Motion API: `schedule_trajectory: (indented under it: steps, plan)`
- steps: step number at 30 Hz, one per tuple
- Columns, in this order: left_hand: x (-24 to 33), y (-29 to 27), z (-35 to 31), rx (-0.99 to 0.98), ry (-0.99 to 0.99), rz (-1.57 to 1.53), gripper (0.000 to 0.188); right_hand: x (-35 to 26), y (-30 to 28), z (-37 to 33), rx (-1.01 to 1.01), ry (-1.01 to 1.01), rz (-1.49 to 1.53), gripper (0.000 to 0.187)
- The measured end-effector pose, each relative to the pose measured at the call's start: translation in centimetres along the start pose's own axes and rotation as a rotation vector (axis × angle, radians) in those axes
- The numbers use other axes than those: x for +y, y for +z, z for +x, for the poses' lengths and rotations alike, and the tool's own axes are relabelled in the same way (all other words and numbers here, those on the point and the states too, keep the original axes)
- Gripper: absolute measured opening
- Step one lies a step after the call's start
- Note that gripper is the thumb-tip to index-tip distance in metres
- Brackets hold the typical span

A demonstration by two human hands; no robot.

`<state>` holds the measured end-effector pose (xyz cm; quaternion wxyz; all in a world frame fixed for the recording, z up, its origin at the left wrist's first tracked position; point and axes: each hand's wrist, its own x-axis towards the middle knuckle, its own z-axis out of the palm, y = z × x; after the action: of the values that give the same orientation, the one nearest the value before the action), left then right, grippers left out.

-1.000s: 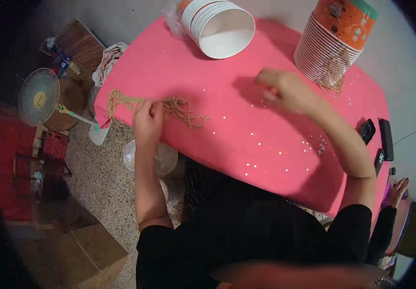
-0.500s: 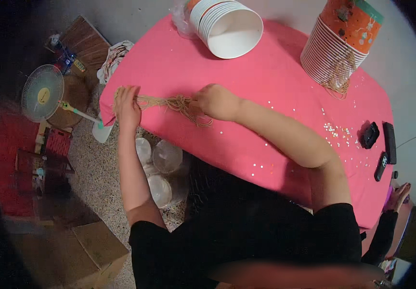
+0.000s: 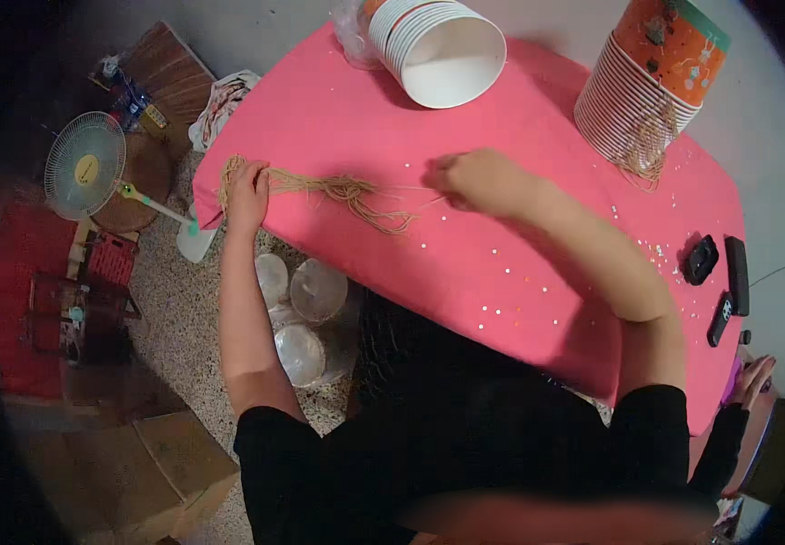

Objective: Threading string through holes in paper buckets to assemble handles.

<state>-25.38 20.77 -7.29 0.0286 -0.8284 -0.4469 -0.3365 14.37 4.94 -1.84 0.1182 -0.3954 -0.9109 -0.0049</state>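
Note:
A bundle of thin beige cords [image 3: 349, 188] lies tangled on the pink-covered table [image 3: 392, 127]. My left hand [image 3: 248, 194] presses down on the bundle near the table's left edge, fingers closed over it, and a looped end sticks out to its left. To the right of the tangle, my right hand [image 3: 483, 182] is closed in a pinch. One or two thin strands run from the bundle to its fingertips, stretched just over the cloth. More beige cord [image 3: 649, 145] hangs over the side of a stack of paper buckets [image 3: 629, 104] at the far right.
Another stack of white buckets [image 3: 454, 64] lies tipped at the back. Small white bits [image 3: 507, 271] are scattered rightward. A black tray [image 3: 700, 260] and a remote [image 3: 720, 318] rest at the right edge. Left stands a fan [image 3: 87, 168]; clear round containers [image 3: 318, 291] are below. Another person's hand [image 3: 754, 380] shows right.
My right hand has moved right, away from the tangle, drawing out thin strands. My left hand stays on the bundle. The view has shifted slightly.

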Motion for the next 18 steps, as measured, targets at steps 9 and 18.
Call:
schedule_trajectory:
  steps: [9,18]
  plan:
    - [0.4,-0.2,0.3,0.032,0.034,0.046,0.021,3.5,-6.2,-11.9,-0.191,0.469,-0.189,0.015]
    - [11.4,1.1,5.6,0.141,0.016,-0.11,0.021,-0.2,-16.2,-13.7,0.419,0.941,-0.408,0.018]
